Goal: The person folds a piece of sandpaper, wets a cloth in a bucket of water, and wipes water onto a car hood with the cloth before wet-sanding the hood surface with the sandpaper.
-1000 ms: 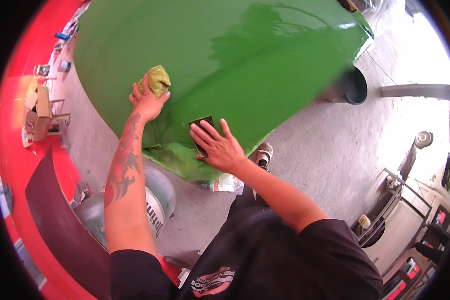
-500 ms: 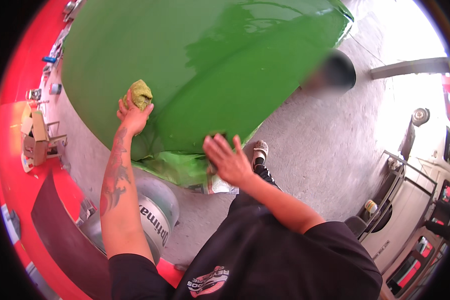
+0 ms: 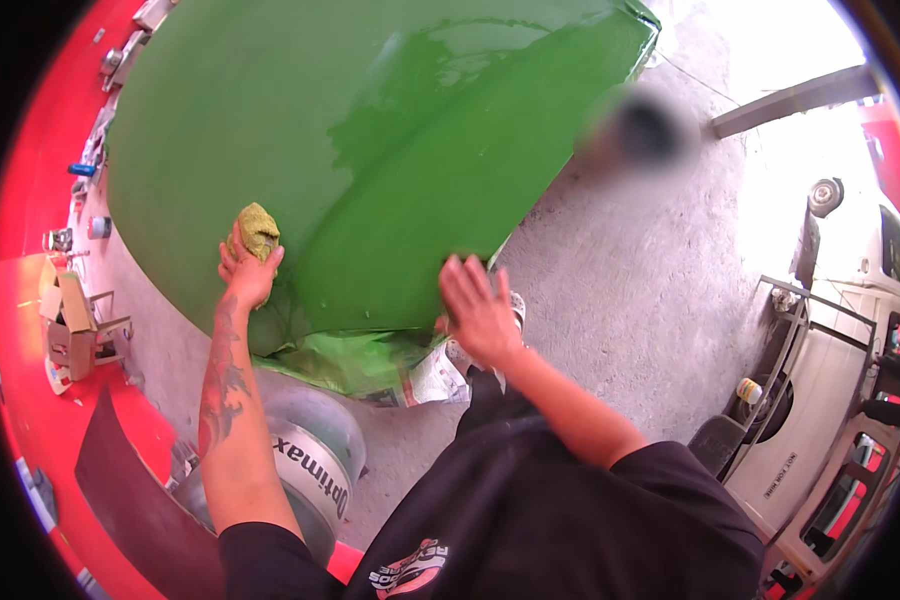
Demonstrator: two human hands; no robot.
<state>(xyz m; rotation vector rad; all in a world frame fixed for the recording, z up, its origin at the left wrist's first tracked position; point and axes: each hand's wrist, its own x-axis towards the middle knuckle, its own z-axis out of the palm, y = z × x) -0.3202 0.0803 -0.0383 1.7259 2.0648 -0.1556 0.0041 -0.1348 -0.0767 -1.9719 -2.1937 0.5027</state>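
Note:
A wide green body panel [image 3: 230, 130], like a car hood, spreads in front of me, its right part wet and shiny. Near its left side, my left hand [image 3: 250, 275] is closed round a crumpled yellow cloth [image 3: 257, 230] that rests on the surface. My right hand [image 3: 480, 315] lies along the panel's near right edge with fingers stretched out. Whatever may be under that palm is hidden. Between my hands, green-tinted plastic sheeting [image 3: 355, 358] and paper [image 3: 438, 380] hang from the near edge.
A grey drum [image 3: 320, 445] stands by my left forearm, beside a dark curved panel [image 3: 135, 490]. Cardboard boxes [image 3: 70, 320] sit on a chair at left. A blurred person [image 3: 640, 135] is beyond the panel's right edge. A pale vehicle [image 3: 820, 420] stands at right.
My right hand has slid right along the panel's near edge. My left hand keeps the cloth and has moved slightly nearer to me. The view has shifted a little.

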